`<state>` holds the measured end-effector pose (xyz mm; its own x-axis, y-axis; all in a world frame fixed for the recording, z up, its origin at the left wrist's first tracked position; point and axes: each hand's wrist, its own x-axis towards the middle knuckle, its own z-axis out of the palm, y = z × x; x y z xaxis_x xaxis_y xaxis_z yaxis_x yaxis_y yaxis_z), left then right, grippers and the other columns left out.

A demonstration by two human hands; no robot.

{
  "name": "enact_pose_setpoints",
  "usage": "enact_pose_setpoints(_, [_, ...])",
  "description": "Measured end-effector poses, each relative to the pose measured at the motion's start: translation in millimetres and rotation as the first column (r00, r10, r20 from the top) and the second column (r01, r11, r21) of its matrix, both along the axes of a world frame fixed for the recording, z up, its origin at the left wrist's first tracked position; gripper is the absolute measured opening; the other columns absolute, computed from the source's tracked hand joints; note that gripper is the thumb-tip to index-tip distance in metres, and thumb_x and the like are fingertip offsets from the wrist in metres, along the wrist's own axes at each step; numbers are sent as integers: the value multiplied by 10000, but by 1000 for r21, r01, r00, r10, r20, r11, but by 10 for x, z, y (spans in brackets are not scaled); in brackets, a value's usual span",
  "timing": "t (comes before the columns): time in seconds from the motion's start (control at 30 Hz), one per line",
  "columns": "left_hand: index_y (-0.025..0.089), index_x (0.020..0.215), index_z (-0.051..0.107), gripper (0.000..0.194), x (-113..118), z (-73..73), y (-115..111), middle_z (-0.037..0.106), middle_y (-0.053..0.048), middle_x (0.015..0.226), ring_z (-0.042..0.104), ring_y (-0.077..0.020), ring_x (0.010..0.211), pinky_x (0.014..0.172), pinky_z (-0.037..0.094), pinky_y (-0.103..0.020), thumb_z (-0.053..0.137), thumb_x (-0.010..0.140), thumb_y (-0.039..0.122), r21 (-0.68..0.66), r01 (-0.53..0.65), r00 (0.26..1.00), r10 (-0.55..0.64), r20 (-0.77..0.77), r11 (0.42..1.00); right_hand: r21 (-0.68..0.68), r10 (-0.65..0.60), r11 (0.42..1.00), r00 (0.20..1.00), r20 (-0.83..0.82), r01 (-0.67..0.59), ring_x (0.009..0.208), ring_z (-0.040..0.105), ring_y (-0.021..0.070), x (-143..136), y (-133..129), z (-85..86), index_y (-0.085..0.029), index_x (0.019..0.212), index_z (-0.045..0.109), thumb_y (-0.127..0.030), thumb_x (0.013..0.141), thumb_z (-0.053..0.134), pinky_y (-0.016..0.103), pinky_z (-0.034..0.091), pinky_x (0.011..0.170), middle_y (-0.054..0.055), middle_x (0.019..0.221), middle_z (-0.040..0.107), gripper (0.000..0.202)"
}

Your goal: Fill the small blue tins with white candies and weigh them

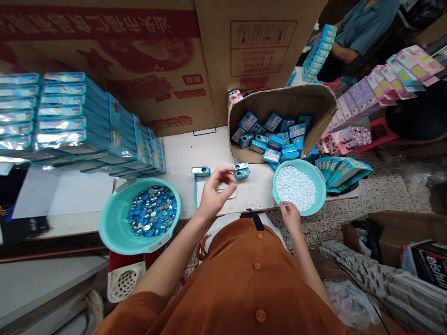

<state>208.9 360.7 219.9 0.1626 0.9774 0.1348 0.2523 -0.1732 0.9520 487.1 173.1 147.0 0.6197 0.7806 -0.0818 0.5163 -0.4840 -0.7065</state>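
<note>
My left hand (pixel 218 190) is over the worktable, fingers curved and thumb apart, with nothing visible in it. Just past its fingertips stand two small blue-and-silver boxes (pixel 241 174) with a dark round spot on top. A similar box (pixel 200 171) stands to its left, and a flat white piece (pixel 228 192) lies partly hidden beneath the hand. My right hand (pixel 290 214) is at the near rim of a turquoise basin (pixel 321 186) of small white pellets (pixel 296 186). Its fingers are pinched together; what they hold, if anything, I cannot make out.
At left, a turquoise basin (pixel 111 228) holds blue and silver round caps (pixel 153 211). Wrapped blue boxes (pixel 77 116) are stacked behind it. An open carton (pixel 314 102) holds loose blue boxes (pixel 274 139). A co-worker (pixel 366 28) sits at back right near pink and purple packs (pixel 377 88).
</note>
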Motion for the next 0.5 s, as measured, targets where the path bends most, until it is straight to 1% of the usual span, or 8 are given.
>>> enact_pose_setpoints(0.07, [176, 1148, 450, 510, 157, -207, 197, 523, -95, 1070, 495, -252, 1110, 960, 403, -430, 683, 725, 339, 7, -46, 997, 46, -55, 999, -8, -25, 1000, 1000, -9, 25, 803, 587, 196, -7, -42, 1, -162, 885, 653, -450, 847, 421, 334, 453, 790, 112, 911, 655, 372])
enact_pose_setpoints(0.13, [156, 1193, 415, 646, 244, -458, 321, 468, -145, 1193, 400, -300, 1214, 1048, 297, -491, 730, 662, 346, 25, -122, 978, 124, -166, 992, -17, -48, 999, 999, -20, 48, 802, 588, 196, -6, -104, -1, -165, 878, 652, -464, 843, 426, 334, 451, 792, 107, 903, 653, 376])
enact_pose_setpoints(0.2, [136, 1232, 374, 762, 275, -735, 409, 421, -180, 1270, 334, -325, 1271, 1081, 233, -512, 758, 611, 352, 55, -193, 918, 200, -344, 980, -25, -68, 997, 997, -27, 68, 805, 588, 199, 4, -185, -7, -167, 866, 652, -474, 841, 426, 338, 450, 799, 103, 887, 652, 381])
enact_pose_setpoints(0.27, [131, 1234, 370, 764, 269, -986, 489, 425, -188, 1286, 341, -328, 1276, 1066, 263, -503, 754, 607, 338, 29, -194, 876, 186, -444, 981, -33, -87, 996, 996, -37, 85, 813, 587, 203, 23, -277, -14, -167, 865, 651, -481, 842, 425, 342, 450, 805, 105, 883, 653, 387])
enact_pose_setpoints(0.33, [139, 1159, 445, 618, 242, -1150, 561, 523, -166, 1181, 453, -326, 1182, 991, 353, -494, 725, 640, 323, -47, -161, 871, 120, -476, 986, -39, -101, 994, 994, -46, 99, 830, 586, 208, 49, -368, -22, -166, 869, 651, -486, 842, 428, 346, 449, 815, 109, 895, 653, 390])
enact_pose_setpoints(0.4, [153, 1043, 527, 437, 204, -1186, 599, 603, -125, 1011, 558, -310, 1016, 893, 428, -468, 692, 672, 316, -95, -121, 873, 60, -484, 988, -44, -118, 992, 992, -49, 116, 838, 586, 211, 79, -443, -34, -167, 873, 651, -491, 840, 432, 351, 450, 821, 113, 914, 652, 392])
enact_pose_setpoints(0.43, [162, 998, 553, 373, 186, -1150, 596, 616, -109, 958, 579, -298, 956, 862, 444, -449, 682, 681, 311, -95, -101, 874, 43, -484, 990, -46, -130, 991, 991, -46, 128, 835, 586, 211, 93, -471, -42, -169, 873, 653, -494, 840, 433, 353, 450, 821, 113, 918, 653, 393])
enact_pose_setpoints(0.5, [179, 975, 580, 316, 172, -975, 535, 617, -93, 955, 580, -278, 938, 858, 448, -409, 668, 693, 292, -39, -49, 880, 25, -475, 998, -50, -155, 987, 987, -39, 153, 816, 586, 210, 115, -497, -61, -173, 871, 656, -501, 838, 432, 353, 454, 809, 112, 907, 654, 398])
